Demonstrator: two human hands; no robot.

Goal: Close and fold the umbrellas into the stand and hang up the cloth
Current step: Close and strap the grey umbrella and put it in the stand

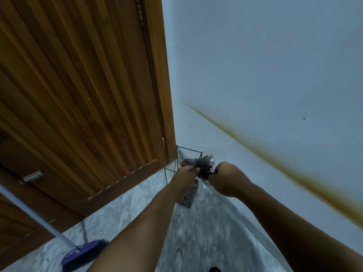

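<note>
A black wire umbrella stand (177,158) stands on the floor in the corner between the wooden door and the white wall. Over its top I hold a dark, bunched, folded umbrella (202,163) with a shiny patterned canopy. My left hand (185,178) grips its near left side, and my right hand (225,179) pinches its right side with curled fingers. The lower part of the umbrella and most of the stand are hidden behind my hands. No cloth is in view.
A ribbed wooden door (78,95) fills the left. A white wall (275,75) with a brown streak (275,160) runs along the right. A purple broom head (82,252) with a pale handle lies on the grey speckled floor (137,209) at lower left.
</note>
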